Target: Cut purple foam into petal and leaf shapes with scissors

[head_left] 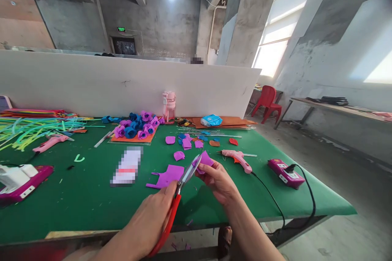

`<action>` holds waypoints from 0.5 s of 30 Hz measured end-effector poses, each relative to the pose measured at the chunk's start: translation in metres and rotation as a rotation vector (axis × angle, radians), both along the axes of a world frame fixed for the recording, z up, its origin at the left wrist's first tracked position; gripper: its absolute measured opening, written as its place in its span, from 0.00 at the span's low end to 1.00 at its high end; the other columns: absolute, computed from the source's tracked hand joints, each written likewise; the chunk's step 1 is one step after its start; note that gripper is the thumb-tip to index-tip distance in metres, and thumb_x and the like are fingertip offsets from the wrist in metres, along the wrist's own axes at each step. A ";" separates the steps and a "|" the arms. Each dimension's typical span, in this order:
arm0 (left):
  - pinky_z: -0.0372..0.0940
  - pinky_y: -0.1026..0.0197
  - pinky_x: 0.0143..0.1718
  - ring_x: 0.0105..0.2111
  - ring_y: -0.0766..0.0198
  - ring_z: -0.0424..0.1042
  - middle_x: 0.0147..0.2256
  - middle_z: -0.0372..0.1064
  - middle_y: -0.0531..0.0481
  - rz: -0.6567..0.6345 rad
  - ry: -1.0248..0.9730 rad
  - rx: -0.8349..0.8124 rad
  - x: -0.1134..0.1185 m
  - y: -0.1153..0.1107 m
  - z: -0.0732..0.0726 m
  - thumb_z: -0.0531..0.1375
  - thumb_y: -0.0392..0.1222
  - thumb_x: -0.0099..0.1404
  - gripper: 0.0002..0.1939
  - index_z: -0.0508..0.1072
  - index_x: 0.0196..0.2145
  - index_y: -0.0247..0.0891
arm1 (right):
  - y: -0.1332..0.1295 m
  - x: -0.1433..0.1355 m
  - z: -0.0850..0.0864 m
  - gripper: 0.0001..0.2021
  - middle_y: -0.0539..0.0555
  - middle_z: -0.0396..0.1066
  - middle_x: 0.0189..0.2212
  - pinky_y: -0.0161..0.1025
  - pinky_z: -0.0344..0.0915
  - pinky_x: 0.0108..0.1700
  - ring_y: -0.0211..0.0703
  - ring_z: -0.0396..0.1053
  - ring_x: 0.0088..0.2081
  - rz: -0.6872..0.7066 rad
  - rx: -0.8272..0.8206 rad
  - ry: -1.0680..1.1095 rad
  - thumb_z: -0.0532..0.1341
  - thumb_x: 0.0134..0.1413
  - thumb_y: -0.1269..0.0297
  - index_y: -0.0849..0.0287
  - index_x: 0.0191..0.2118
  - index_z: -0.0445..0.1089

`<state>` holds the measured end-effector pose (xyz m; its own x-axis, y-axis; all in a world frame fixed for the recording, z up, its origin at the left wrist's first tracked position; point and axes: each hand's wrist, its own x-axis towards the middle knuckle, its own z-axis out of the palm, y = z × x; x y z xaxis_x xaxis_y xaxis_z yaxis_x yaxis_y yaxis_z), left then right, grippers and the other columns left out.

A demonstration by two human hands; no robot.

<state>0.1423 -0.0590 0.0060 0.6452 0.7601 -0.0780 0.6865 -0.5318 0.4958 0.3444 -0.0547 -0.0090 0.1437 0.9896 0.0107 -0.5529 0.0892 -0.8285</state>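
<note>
My left hand [157, 210] is closed on the red-handled scissors [171, 216], whose blades point up and to the right. Between my right thumb and fingers, my right hand [219, 179] pinches a small purple piece [204, 161], and the blades meet its left edge. A larger purple sheet [168, 176] with cut edges lies on the green table just left of the blades. Beyond it are cut purple pieces [179, 155], with blue, brown and red ones [233, 142] farther right.
Purple and blue flowers [134, 126] sit on an orange sheet. Pink glue guns lie right [241, 161] and left [50, 143]. A power strip [286, 173] with a black cable is near the right edge. A pink bottle [169, 106] stands by the white partition [92, 85].
</note>
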 end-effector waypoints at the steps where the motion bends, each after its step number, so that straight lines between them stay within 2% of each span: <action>1: 0.57 0.64 0.30 0.29 0.62 0.67 0.27 0.66 0.51 0.000 0.022 0.010 0.000 0.000 0.001 0.46 0.37 0.65 0.18 0.58 0.53 0.43 | 0.000 0.001 -0.001 0.08 0.49 0.71 0.22 0.31 0.64 0.32 0.33 0.64 0.24 0.014 -0.003 -0.005 0.71 0.36 0.66 0.62 0.26 0.75; 9: 0.58 0.62 0.32 0.30 0.60 0.67 0.29 0.67 0.49 -0.058 0.079 0.065 -0.003 0.001 -0.008 0.47 0.36 0.63 0.23 0.53 0.57 0.41 | -0.002 0.008 -0.005 0.08 0.49 0.72 0.22 0.30 0.64 0.32 0.32 0.65 0.24 0.082 -0.038 -0.100 0.70 0.37 0.67 0.62 0.27 0.75; 15: 0.57 0.63 0.31 0.32 0.61 0.68 0.32 0.69 0.50 -0.080 0.001 0.033 -0.005 0.001 -0.011 0.49 0.37 0.63 0.26 0.50 0.58 0.43 | -0.003 0.008 -0.004 0.08 0.49 0.73 0.23 0.31 0.64 0.33 0.33 0.65 0.24 0.092 -0.029 -0.104 0.70 0.37 0.66 0.62 0.28 0.76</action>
